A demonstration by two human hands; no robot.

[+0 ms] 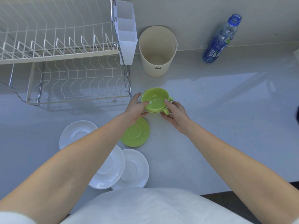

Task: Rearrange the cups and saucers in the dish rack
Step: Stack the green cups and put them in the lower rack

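Observation:
Two green cups are nested together on the counter, just right of the white two-tier dish rack, whose tiers hold nothing. My left hand grips the stack's left rim. My right hand holds its right side, with the index finger on the rim, by the lower handle. A green saucer lies below the cups. Three white saucers lie nearer me, partly hidden by my left forearm.
A white cutlery holder hangs on the rack's right side. A cream canister stands behind the cups. A blue-labelled plastic bottle, uncapped, stands at the back right by the wall. The counter's front edge runs at the lower right.

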